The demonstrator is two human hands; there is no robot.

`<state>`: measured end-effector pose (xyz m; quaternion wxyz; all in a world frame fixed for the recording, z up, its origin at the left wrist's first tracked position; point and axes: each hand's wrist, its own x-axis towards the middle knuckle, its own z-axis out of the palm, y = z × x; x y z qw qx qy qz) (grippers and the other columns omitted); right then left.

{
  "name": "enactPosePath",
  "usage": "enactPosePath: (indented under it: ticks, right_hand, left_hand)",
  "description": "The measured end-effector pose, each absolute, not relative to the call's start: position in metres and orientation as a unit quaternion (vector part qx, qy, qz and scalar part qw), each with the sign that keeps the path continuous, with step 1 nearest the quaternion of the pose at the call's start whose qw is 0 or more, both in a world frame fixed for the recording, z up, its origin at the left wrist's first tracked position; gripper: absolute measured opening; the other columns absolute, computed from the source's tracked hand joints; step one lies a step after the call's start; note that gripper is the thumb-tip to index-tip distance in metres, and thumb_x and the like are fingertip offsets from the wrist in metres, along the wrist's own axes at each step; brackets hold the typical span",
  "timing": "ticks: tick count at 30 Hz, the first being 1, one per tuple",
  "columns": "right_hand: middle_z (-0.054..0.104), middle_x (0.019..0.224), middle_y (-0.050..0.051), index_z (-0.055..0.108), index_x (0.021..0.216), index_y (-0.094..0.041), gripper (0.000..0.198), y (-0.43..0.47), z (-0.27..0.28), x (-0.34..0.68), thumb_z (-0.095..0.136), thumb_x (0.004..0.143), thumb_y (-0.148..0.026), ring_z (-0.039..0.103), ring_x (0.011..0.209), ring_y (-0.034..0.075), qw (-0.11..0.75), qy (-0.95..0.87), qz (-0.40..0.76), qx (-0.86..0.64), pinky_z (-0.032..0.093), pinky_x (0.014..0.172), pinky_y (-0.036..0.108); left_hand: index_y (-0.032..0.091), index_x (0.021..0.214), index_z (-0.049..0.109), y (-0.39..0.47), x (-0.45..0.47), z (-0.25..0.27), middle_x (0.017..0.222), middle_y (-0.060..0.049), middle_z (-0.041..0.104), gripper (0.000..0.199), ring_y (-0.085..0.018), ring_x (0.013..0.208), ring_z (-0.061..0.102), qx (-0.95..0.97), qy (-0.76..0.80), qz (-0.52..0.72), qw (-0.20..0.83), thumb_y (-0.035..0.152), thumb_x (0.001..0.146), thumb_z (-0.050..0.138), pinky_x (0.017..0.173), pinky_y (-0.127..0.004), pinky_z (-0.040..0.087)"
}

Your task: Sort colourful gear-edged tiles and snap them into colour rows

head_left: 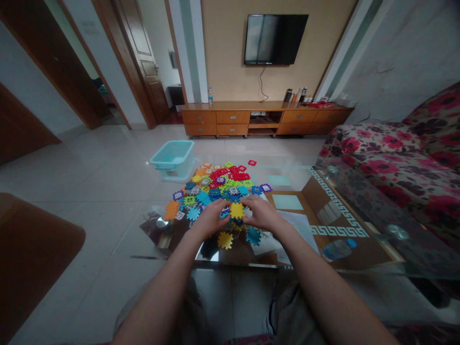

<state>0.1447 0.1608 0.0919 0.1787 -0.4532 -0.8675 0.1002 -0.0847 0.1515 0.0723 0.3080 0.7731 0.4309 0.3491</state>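
Observation:
Between my two hands is a yellow interlocking puzzle tile (236, 210) with notched edges, raised above the glass table. My left hand (212, 218) grips its left side, fingers bent and thumb pointing inward. On the opposite side my right hand (264, 214) pinches the same tile. Blue and purple pieces show just beside and under it; whether they are joined to it I cannot tell. Another yellow tile (225, 240) lies flat nearer to me, and a blue tile (253, 236) rests to its right. Beyond my hands spreads a heap of loose red tiles (239, 173) and other colours.
A light-blue plastic bin (172, 160) stands at the table's far left corner. White paper sheets (296, 232) lie right of my hands. A water bottle (339, 249) is on its side farther right. A flowered sofa (388, 148) borders the right, a brown seat (36, 258) the left.

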Motion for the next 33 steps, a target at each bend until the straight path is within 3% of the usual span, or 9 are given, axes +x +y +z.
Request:
enactPosePath:
  ticks: [5, 9, 12, 33]
  right_hand:
    - [0.073, 0.089, 0.005, 0.074, 0.102, -0.018, 0.034, 0.164, 0.100, 0.145, 0.073, 0.069, -0.019, 0.062, 0.075, 0.019, 0.274, -0.836, 0.148, -0.452, 0.047, 0.071, 0.029]
    - [0.071, 0.086, 0.003, 0.073, 0.105, -0.018, 0.036, 0.164, 0.106, 0.142, 0.070, 0.069, -0.019, 0.060, 0.072, 0.016, 0.353, -0.811, 0.182, -0.429, 0.046, 0.068, 0.027]
    - [0.067, 0.082, 0.002, 0.072, 0.111, -0.017, 0.043, 0.163, 0.105, 0.139, 0.070, 0.069, -0.020, 0.059, 0.070, 0.016, 0.378, -0.802, 0.183, -0.425, 0.047, 0.068, 0.028]
    - [0.071, 0.097, 0.004, 0.072, 0.117, -0.018, 0.051, 0.158, 0.106, 0.131, 0.070, 0.067, -0.019, 0.060, 0.075, 0.015, 0.377, -0.788, 0.273, -0.403, 0.050, 0.070, 0.029]
  left_hand:
    - [0.020, 0.124, 0.061, 0.155, -0.077, 0.078, 0.123, -0.013, 0.066, 0.057, -0.024, 0.106, 0.065, 0.615, 0.444, 0.445, 0.476, 0.016, 0.068, 0.075, 0.097, -0.041, 0.051]
    - [0.014, 0.104, 0.066, 0.155, -0.071, 0.085, 0.109, -0.015, 0.072, 0.036, -0.023, 0.094, 0.071, 0.401, 0.419, 0.441, 0.685, 0.033, 0.076, 0.075, 0.090, -0.037, 0.055]
    - [0.011, 0.101, 0.069, 0.151, -0.070, 0.092, 0.100, -0.017, 0.074, 0.038, -0.022, 0.089, 0.073, 0.323, 0.398, 0.385, 0.768, 0.044, 0.082, 0.071, 0.090, -0.035, 0.056]
    - [0.012, 0.105, 0.067, 0.145, -0.081, 0.098, 0.103, -0.017, 0.074, 0.042, -0.021, 0.089, 0.072, 0.268, 0.346, 0.345, 0.830, 0.037, 0.075, 0.079, 0.091, -0.035, 0.053]
